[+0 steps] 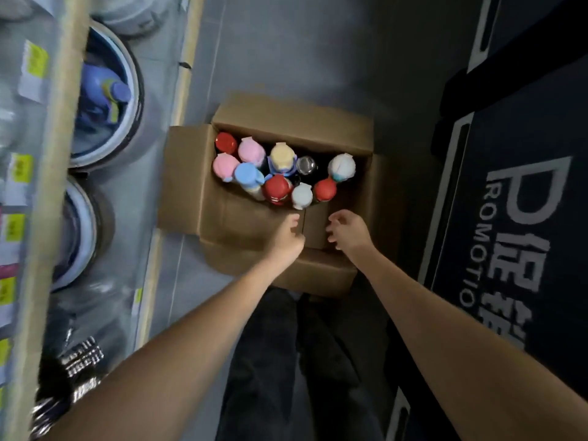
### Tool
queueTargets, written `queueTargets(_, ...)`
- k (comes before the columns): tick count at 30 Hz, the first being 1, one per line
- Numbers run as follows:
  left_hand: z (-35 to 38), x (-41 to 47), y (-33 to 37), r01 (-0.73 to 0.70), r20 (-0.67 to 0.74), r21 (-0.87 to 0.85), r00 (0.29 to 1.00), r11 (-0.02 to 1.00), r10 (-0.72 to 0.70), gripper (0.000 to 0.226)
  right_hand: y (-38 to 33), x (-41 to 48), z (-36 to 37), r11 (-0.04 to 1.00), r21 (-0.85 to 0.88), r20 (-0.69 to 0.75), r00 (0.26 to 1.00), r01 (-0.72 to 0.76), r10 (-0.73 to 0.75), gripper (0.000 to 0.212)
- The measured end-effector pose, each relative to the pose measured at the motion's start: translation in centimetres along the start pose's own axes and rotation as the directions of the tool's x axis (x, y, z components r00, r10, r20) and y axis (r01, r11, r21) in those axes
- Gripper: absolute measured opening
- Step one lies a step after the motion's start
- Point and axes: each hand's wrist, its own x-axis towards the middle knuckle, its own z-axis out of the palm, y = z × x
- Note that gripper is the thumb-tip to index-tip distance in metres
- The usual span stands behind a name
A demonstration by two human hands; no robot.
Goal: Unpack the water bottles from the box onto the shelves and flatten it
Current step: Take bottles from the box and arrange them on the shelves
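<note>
Cardboard box (237,218) open; bottles (277,188) stiff, likely light, smooth, grip below lids; left hand (287,237), right hand (349,231) fingers loosely curled, empty

The water bottles (276,168) show only their caps; the bodies are hidden inside the box (296,120). The shelf (54,186) at the left is blurred and cut off by the frame edge, and its yellow labels (36,60) are unreadable. Whether the left hand (288,237) grips the near flap (248,224) cannot be determined.
</note>
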Motion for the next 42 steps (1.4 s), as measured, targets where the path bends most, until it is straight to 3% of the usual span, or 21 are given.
queueTargets(5,4.1,11.1,-1.3,-0.114,0.016,0.023,0.993,0.993,0.114,0.050,3.7,10.2,2.0,0.999,0.007,-0.029,0.998,-0.052,0.053,0.021)
queueTargets(10,6.8,19.4,-1.3,-0.271,0.095,0.175,0.962,0.947,0.258,0.059,5.5,18.4,3.4,0.996,0.043,-0.067,0.995,-0.076,0.079,0.036)
queueTargets(13,7.8,22.2,-1.4,-0.266,0.165,0.262,0.959,0.928,0.229,0.064,5.4,21.2,4.1,0.982,0.165,-0.027,0.994,-0.096,0.102,0.053)
queueTargets(16,8.9,24.3,-2.1,-0.221,0.192,0.332,0.968,0.917,0.164,0.068,6.0,23.4,5.1,0.948,0.286,0.037,0.990,-0.139,0.134,0.050)
queueTargets(20,9.7,24.7,-2.5,-0.272,0.156,0.243,0.959,0.931,0.239,0.045,6.9,24.2,5.5,0.865,0.442,0.102,0.972,-0.236,0.213,0.059)
queueTargets(24,10.3,23.9,-3.6,-0.215,0.199,0.071,0.960,0.974,0.197,0.056,8.4,23.9,5.2,0.835,0.501,-0.011,0.963,-0.228,0.270,0.057)
queueTargets(32,9.9,19.0,-5.4,-0.125,0.287,-0.041,0.949,0.991,0.131,0.054,9.2,17.9,3.8,0.917,0.303,-0.141,0.940,-0.258,0.311,0.055)
queueTargets(36,8.4,13.6,-5.3,-0.132,0.313,-0.031,0.940,0.991,0.135,0.063,7.7,11.7,2.6,0.942,0.188,-0.089,0.951,-0.276,0.297,0.048)
queueTargets(42,2.0,4.5,-4.2,-0.143,0.415,0.189,0.908,0.972,0.053,0.074,3.0,0.9,0.8,0.982,-0.038,0.071,0.980,-0.183,0.186,0.054)
